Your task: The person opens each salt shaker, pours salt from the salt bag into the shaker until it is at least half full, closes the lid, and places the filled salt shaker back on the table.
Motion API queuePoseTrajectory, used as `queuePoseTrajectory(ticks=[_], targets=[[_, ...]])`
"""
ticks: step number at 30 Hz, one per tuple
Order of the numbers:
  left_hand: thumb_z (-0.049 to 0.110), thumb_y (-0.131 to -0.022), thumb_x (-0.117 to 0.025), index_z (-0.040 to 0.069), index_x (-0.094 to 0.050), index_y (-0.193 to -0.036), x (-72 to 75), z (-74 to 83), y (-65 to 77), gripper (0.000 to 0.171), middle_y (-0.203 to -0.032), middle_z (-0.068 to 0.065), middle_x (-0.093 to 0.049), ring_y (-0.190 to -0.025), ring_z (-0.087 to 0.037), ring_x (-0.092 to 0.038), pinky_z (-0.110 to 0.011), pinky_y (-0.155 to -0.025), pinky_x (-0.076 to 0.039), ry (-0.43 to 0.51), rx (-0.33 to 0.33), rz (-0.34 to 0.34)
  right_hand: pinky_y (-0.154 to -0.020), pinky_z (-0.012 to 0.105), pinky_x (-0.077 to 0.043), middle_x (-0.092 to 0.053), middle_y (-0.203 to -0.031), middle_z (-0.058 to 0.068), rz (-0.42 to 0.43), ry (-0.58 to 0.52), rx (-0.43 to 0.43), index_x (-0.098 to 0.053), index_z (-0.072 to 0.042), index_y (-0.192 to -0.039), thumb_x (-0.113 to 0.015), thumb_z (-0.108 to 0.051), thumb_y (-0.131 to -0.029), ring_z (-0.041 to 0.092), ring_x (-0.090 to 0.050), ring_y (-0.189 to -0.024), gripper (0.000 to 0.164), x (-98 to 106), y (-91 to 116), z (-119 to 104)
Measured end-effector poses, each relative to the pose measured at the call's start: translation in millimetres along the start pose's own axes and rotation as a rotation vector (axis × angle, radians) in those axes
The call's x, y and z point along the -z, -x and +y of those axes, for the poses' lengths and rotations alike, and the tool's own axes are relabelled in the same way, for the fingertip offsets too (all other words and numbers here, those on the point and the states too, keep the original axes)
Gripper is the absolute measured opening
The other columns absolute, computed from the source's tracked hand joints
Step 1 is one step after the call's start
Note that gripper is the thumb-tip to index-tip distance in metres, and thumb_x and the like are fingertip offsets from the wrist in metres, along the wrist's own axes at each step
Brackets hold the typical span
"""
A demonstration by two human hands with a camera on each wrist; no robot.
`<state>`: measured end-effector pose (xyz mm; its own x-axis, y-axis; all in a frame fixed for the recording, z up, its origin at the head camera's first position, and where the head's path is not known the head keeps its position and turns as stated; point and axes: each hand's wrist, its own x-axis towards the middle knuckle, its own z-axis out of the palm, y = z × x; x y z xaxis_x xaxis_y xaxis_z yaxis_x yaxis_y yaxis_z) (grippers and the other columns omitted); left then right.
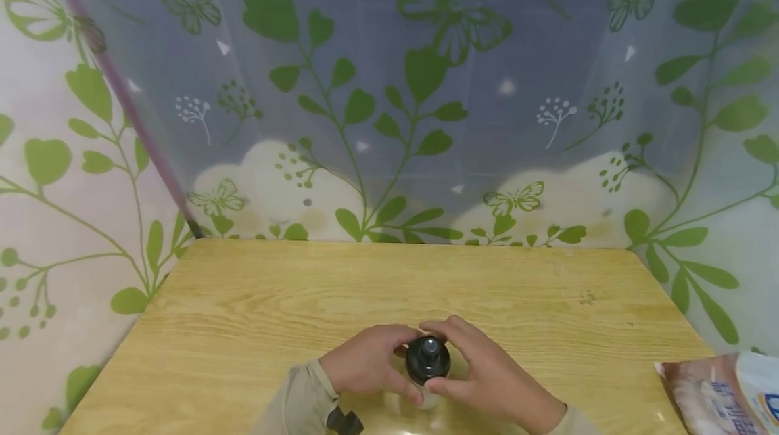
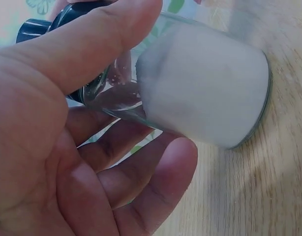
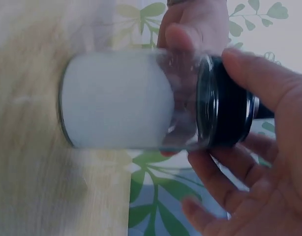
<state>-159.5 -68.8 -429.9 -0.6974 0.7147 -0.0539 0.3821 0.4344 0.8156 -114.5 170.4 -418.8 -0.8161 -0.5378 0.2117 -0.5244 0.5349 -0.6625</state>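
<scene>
A clear glass jar [image 3: 116, 101] with white contents fills much of both wrist views. Its black lid [image 1: 428, 360] carries a small knob on top, seen from above in the head view. My left hand [image 1: 374, 362] holds the jar from the left, thumb across the upper glass and fingers curved around the far side. From the right, my right hand [image 1: 487, 371] grips the black lid between thumb and fingers. In the right wrist view the thumb lies on the lid's edge. The white fill leaves the upper part of the glass transparent.
The wood-grain table [image 1: 292, 286] stretches out under the hands. At its right edge lies a brown and white printed bag [image 1: 724, 391]. Curtains [image 1: 377, 83] with green leaves and butterflies hang behind and on both sides.
</scene>
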Motion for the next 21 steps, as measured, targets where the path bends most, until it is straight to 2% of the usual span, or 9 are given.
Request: queuePoseTrajectory(ticks=[3, 6, 8, 13, 15, 18, 21], targets=[[0.035, -0.074, -0.094, 0.027, -0.068, -0.13, 2.3, -0.2, -3.2, 0.062, -0.125, 0.019, -0.067, -0.118, -0.003, -0.06, -0.027, -0.1, -0.05, 0.0, -0.01, -0.004, -0.097, 0.05, -0.052, -0.057, -0.138, -0.01, 0.055, 0.041, -0.006, -0.044, -0.025, -0.154, -0.079, -0.049, -0.089, 0.009, -0.058, -0.117, 0.077, -1, -2, 1], [0.035, -0.074, -0.094, 0.028, -0.069, -0.128, 5.8, -0.9, -7.4, 0.061, -0.124, 0.02, -0.067, -0.117, -0.003, -0.061, -0.028, -0.1, -0.05, -0.014, -0.007, 0.0, -0.097, 0.051, -0.052, -0.059, -0.135, -0.007, 0.089, 0.081, 0.022, -0.044, -0.021, -0.153, -0.078, -0.047, -0.091, 0.012, -0.059, -0.117, 0.076, -1, -4, 2], [0.035, -0.073, -0.095, 0.028, -0.068, -0.128, 8.4, -3.0, -11.3, 0.061, -0.123, 0.021, -0.067, -0.115, -0.003, -0.061, -0.028, -0.1, -0.05, -0.036, -0.002, -0.003, -0.098, 0.053, -0.051, -0.06, -0.134, -0.007, 0.078, 0.07, 0.016, -0.044, -0.02, -0.153, -0.077, -0.046, -0.092, 0.014, -0.059, -0.12, 0.075, 1, -6, 4], [0.039, -0.078, -0.091, 0.03, -0.064, -0.131, 11.8, -13.0, -22.3, 0.06, -0.124, 0.021, -0.066, -0.116, -0.005, -0.063, -0.035, -0.103, -0.049, -0.058, 0.013, -0.033, -0.106, 0.06, -0.044, -0.056, -0.143, -0.005, 0.003, 0.004, -0.102, -0.044, -0.02, -0.153, -0.078, -0.047, -0.09, 0.025, -0.053, -0.135, 0.076, 20, -6, 15], [0.042, -0.081, -0.089, 0.029, -0.062, -0.134, 12.1, -18.6, -20.5, 0.06, -0.126, 0.019, -0.066, -0.118, -0.006, -0.063, -0.036, -0.104, -0.049, -0.055, 0.031, -0.049, -0.107, 0.059, -0.043, -0.054, -0.145, -0.004, 0.01, 0.019, -0.136, -0.046, -0.02, -0.151, -0.078, -0.043, -0.092, 0.028, -0.052, -0.137, 0.071, 28, -6, 22], [0.045, -0.083, -0.086, 0.028, -0.059, -0.138, 13.4, -26.7, -14.9, 0.063, -0.127, 0.016, -0.065, -0.118, -0.006, -0.062, -0.035, -0.102, -0.05, -0.074, 0.064, -0.072, -0.105, 0.057, -0.046, -0.057, -0.142, 0.0, 0.076, 0.092, -0.177, -0.053, -0.018, -0.144, -0.076, -0.035, -0.096, 0.03, -0.055, -0.134, 0.056, 37, -9, 31], [0.042, -0.087, -0.084, 0.021, -0.057, -0.141, 17.7, -29.7, -11.2, 0.064, -0.127, 0.008, -0.067, -0.115, -0.011, -0.064, -0.034, -0.099, -0.052, -0.082, 0.119, -0.042, -0.099, 0.054, -0.05, -0.062, -0.134, 0.003, 0.17, 0.169, -0.27, -0.062, -0.015, -0.133, -0.071, -0.026, -0.1, 0.03, -0.059, -0.127, 0.036, 45, -11, 36]])
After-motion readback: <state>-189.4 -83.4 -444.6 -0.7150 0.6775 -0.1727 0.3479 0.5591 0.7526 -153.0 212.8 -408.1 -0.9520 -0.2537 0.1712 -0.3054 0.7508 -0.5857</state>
